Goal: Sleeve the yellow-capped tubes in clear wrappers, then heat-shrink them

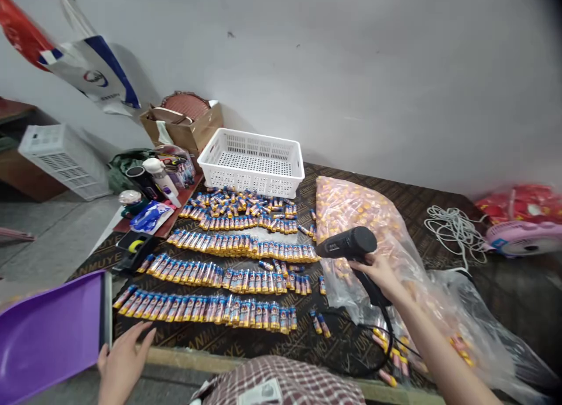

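Observation:
My right hand point(381, 274) grips a black hair dryer point(346, 243) by its handle, with the nozzle pointing left over the table. Its black cable loops down across the table. Near the front edge, my left hand point(125, 361) has its fingers apart and holds nothing; its thumb is close to a purple dustpan point(52, 335). Between my hands, small blue-capped tubes with yellow ends point(206, 308) stand in several rows. Behind them a looser pile of the same tubes point(237, 203) lies jumbled. A few more lie loose near the dryer.
A white plastic basket point(254, 179) stands behind the tubes. A large clear bag of pink-and-yellow pieces point(364, 206) covers the right side. Further right lie a coiled white cord point(456, 232) and a pink fan point(524, 238). A tape dispenser point(134, 247) and bottles point(160, 179) stand left.

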A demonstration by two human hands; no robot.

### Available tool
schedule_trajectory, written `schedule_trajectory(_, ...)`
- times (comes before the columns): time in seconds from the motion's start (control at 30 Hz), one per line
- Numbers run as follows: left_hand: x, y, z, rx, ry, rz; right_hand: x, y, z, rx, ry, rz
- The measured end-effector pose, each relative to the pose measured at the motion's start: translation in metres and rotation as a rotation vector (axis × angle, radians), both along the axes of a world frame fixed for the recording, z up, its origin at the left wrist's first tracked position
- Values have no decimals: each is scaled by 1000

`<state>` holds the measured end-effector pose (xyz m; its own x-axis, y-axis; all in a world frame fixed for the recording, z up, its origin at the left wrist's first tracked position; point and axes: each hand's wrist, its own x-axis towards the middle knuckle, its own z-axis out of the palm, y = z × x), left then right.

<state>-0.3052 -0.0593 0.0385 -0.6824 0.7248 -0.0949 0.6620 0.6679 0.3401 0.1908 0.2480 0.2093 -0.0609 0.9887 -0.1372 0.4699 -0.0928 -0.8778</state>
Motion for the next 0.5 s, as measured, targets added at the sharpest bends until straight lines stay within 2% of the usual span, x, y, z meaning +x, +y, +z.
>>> schedule_trajectory(0.23, -11, -2, -2, -31, -31, 18, -23, -5, -10, -28, 48, 33)
schedule_trajectory(0.5, -14, 3, -9, 17, -5, -12, -77, 4, -21, -71, 121, 151)
